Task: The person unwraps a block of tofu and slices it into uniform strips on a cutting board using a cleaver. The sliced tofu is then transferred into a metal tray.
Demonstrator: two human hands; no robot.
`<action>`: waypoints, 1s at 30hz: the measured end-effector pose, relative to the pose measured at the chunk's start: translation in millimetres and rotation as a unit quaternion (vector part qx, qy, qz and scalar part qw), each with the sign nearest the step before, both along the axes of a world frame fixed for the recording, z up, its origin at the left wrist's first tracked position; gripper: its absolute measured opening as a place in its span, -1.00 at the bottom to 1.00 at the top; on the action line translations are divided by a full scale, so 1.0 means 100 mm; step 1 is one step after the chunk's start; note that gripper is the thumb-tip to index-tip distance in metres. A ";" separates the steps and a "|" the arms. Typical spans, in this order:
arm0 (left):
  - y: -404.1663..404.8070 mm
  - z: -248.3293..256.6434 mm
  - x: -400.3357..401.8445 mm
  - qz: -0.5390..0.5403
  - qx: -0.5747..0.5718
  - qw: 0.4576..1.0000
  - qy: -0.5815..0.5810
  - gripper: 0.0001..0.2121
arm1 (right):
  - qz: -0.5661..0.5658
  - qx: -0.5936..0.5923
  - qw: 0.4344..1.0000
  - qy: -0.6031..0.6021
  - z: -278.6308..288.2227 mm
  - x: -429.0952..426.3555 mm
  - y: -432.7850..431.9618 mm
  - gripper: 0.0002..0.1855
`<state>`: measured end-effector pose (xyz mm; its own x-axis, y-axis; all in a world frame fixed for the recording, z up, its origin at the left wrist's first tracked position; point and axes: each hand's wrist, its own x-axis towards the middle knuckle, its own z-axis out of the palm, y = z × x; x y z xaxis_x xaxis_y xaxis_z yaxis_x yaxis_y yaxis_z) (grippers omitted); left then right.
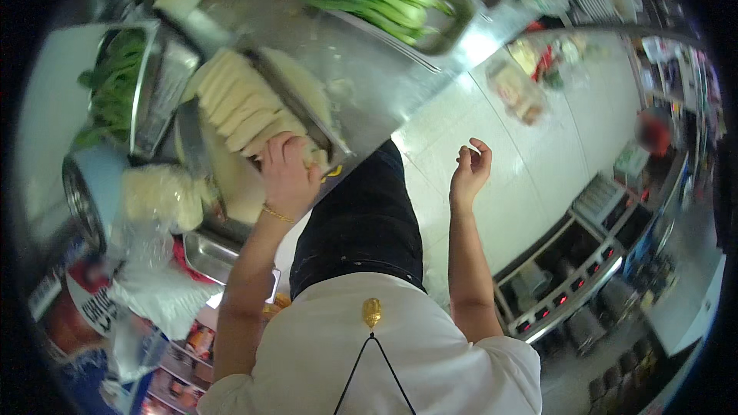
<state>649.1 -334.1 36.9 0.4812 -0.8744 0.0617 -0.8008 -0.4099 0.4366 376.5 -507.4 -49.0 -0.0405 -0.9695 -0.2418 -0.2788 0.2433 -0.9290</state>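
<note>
My left hand [288, 170] is curled over the near end of a row of thick pale slices [248, 106], possibly dough or tofu. The slices lie in a narrow metal tray [300, 104] on a cream-coloured cutting board [233, 187]. My fingers hide what lies directly beneath them. A wide-bladed knife, apparently a cleaver [193, 132], rests to the left of the slices. My right hand [473, 173] hangs in the air over the tiled floor, fingers loosely bent and apart, holding nothing.
Leafy greens [398, 3] fill a steel pan at the far side of the steel counter [369, 83]. More greens [118, 80] sit left. A plastic bag of pale food [164, 196] lies near the knife. Bagged food [516, 92] is on the floor; cooking equipment [559, 294] stands right.
</note>
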 end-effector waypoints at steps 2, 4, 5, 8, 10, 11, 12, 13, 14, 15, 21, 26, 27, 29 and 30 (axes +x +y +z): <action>-0.02 -0.20 0.06 -0.073 0.033 0.995 -0.067 -0.60 | -0.066 -0.003 0.998 -0.007 -0.07 -0.22 0.09 -0.80; -0.12 -0.29 0.06 -0.116 0.074 0.983 -0.120 -0.60 | -0.107 0.016 0.994 0.013 -0.29 -0.54 0.22 -0.79; -0.14 -0.25 0.04 -0.120 0.101 0.978 -0.140 -0.59 | -0.127 0.031 0.991 0.008 -0.34 -0.66 0.31 -0.79; -0.22 -0.26 0.03 -0.130 0.134 0.970 -0.157 -0.56 | -0.189 0.062 0.980 0.023 -0.50 -0.90 0.48 -0.79; -0.22 -0.23 0.08 -0.134 0.140 0.969 -0.157 -0.56 | -0.210 0.083 0.974 0.030 -0.54 -0.94 0.57 -0.79; -0.22 -0.23 0.06 -0.136 0.152 0.966 -0.156 -0.57 | -0.215 0.089 0.972 0.020 -0.56 -0.95 0.61 -0.79; -0.25 -0.18 0.06 -0.134 0.160 0.965 -0.159 -0.58 | -0.216 0.090 0.972 0.006 -0.56 -0.91 0.59 -0.79; -0.26 -0.14 0.06 -0.129 0.168 0.964 -0.162 -0.58 | -0.215 0.092 0.972 -0.009 -0.57 -0.88 0.56 -0.79; -0.26 -0.14 0.03 -0.130 0.165 0.965 -0.155 -0.61 | -0.198 0.082 0.977 -0.003 -0.63 -0.89 0.56 -0.80; -0.24 -0.14 0.03 -0.126 0.159 0.967 -0.153 -0.63 | -0.176 0.070 0.982 -0.003 -0.69 -0.88 0.51 -0.80; -0.16 -0.08 -0.09 -0.057 0.093 0.984 -0.142 -0.74 | -0.044 0.029 0.996 -0.075 -0.52 -0.45 -0.13 -0.83; 0.00 -0.10 -0.21 -0.016 0.010 0.994 -0.109 -0.79 | 0.090 0.015 0.989 -0.120 -0.30 0.00 -0.64 -0.85; 0.02 -0.12 -0.23 -0.006 -0.020 0.994 -0.104 -0.80 | 0.122 0.010 0.984 -0.126 -0.27 0.10 -0.71 -0.86; 0.09 -0.13 -0.31 0.043 -0.085 0.992 -0.088 -0.82 | 0.193 0.005 0.974 -0.119 -0.24 0.33 -0.80 -0.86; 0.12 -0.11 -0.37 0.079 -0.122 0.986 -0.076 -0.82 | 0.226 0.002 0.967 -0.116 -0.23 0.42 -0.83 -0.86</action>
